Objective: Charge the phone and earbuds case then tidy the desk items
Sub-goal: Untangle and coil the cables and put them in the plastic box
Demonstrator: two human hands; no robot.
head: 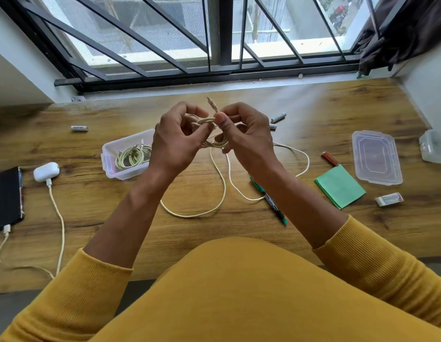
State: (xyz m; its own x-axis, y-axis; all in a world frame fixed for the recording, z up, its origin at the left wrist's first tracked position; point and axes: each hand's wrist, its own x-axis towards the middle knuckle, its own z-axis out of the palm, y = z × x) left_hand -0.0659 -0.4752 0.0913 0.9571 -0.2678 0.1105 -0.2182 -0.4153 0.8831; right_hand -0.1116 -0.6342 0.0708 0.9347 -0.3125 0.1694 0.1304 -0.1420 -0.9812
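Observation:
Above the middle of the wooden desk (313, 114), my left hand (176, 139) and my right hand (244, 134) both hold a cream cable (223, 191). Part of it is wound into loops between my fingers, one plug end sticks up, and the rest trails in loose curves on the desk. At the far left a dark phone (6, 198) has a white cable plugged in. Beside it the white earbuds case (46, 171) also has a cable plugged in. A clear plastic box (108, 156) under my left hand holds a coiled cream cable.
Its clear lid (376, 157) lies at the right, with another clear container (434, 146) at the far right edge. Green sticky notes (339, 186), an eraser (389, 199), a green-capped marker (275, 206), a small red-brown object (330, 159) and several batteries, one being (79, 128), are scattered around. A barred window stands behind.

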